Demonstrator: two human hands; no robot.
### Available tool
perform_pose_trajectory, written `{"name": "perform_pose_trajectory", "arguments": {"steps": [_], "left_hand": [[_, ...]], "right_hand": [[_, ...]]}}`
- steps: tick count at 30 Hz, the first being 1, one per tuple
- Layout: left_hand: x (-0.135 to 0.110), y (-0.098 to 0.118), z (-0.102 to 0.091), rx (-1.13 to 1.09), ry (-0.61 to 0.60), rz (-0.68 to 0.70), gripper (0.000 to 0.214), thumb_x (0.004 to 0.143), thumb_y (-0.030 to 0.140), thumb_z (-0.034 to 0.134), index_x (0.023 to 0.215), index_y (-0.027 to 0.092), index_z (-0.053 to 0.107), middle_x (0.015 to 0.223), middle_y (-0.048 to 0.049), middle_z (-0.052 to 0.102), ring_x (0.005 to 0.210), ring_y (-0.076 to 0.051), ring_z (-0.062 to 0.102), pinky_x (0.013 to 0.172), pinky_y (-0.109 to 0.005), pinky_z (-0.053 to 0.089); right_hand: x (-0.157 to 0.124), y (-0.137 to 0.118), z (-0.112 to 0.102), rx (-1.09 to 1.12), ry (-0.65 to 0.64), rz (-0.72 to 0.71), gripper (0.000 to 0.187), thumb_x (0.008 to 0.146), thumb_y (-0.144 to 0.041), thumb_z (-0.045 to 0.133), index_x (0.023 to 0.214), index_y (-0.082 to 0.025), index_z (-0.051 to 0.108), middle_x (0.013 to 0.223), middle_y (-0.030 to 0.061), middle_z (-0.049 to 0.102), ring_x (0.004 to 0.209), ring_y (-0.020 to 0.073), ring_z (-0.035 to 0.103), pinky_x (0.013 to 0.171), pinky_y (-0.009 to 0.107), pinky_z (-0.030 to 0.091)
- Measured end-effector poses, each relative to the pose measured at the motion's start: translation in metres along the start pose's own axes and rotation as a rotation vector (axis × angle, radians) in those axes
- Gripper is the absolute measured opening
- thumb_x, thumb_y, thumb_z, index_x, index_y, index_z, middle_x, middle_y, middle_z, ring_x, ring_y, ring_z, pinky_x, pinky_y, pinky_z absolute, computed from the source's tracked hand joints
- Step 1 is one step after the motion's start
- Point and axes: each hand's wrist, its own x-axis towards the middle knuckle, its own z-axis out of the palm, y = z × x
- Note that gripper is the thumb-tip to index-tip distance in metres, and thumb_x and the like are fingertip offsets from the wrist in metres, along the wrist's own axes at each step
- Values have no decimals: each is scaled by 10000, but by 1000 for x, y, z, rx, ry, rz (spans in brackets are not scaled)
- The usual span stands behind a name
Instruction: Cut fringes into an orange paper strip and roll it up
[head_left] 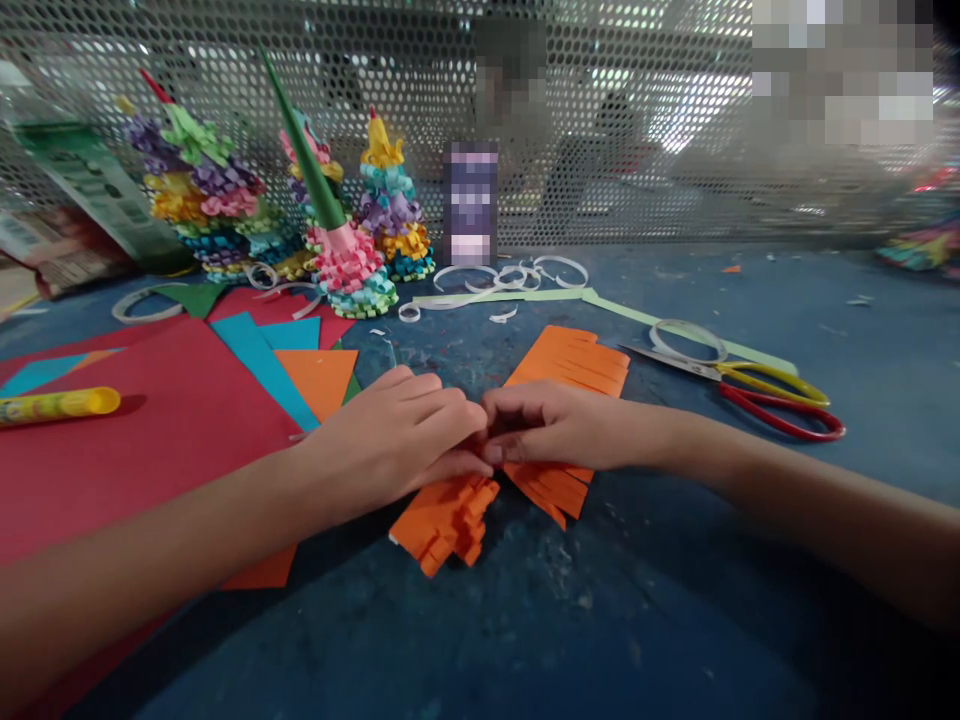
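My left hand (pixel 409 430) and my right hand (pixel 559 425) meet over the blue table, fingertips closed together in a pinch. Below my left hand lies a fringed orange paper strip (pixel 442 520), its cut ends curled into loops on the right side. Both hands pinch at this strip's fringe, though the fingers hide the exact spot. Partly under my right hand is a second piece of orange paper (pixel 570 360), slit into flat fringes at its right and lower edges.
Red sheets (pixel 172 420) with blue and orange scraps lie left, a yellow glue tube (pixel 60 406) on them. Scissors (pixel 750 385) rest right, beside white tape rings (pixel 686 342) and a pale green strip (pixel 630 312). Decorated paper cones (pixel 349 265) and a bottle (pixel 90 180) stand before a perforated metal screen (pixel 645 190).
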Motion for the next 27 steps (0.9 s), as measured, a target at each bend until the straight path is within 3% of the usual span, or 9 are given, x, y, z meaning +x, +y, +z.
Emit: {"name": "perform_pose_trajectory", "arguments": {"steps": [5, 11, 15, 22, 27], "left_hand": [[0, -3, 0, -105, -40, -40, 323, 908, 519, 435, 942, 199, 453, 825, 9, 592, 724, -161, 501, 669, -288, 312], [4, 9, -11, -59, -143, -110, 134, 911, 310, 524, 902, 189, 467, 827, -5, 566, 723, -178, 495, 658, -298, 326], [7, 17, -17, 69, -166, -167, 144, 897, 298, 523, 847, 174, 470, 837, -32, 541, 732, -193, 491, 647, -308, 343], [6, 26, -17, 134, -154, -246, 134, 917, 268, 489, 835, 162, 495, 819, -33, 515, 714, -188, 509, 630, -299, 370], [7, 25, -15, 174, -149, -241, 167, 934, 295, 458, 866, 151, 507, 849, -49, 526, 711, -188, 527, 623, -299, 375]], "right_hand": [[-1, -1, 1, -14, -17, 5, 96, 872, -253, 571, 861, -158, 578, 816, -13, 573, 770, 113, 537, 690, 224, 435], [4, 1, 10, 21, 118, 51, 83, 855, -246, 562, 837, -165, 561, 838, -3, 582, 794, 135, 546, 711, 256, 450], [6, 7, 13, -10, 214, 89, 148, 829, -321, 606, 803, -176, 584, 819, 5, 613, 781, 151, 568, 716, 278, 459], [6, 9, 6, 7, 214, 136, 198, 808, -384, 622, 827, -187, 628, 804, 3, 634, 763, 148, 574, 669, 257, 444], [7, 8, 4, -40, 237, 147, 239, 819, -411, 601, 770, -178, 617, 700, -20, 576, 622, 108, 490, 565, 235, 378]]}}
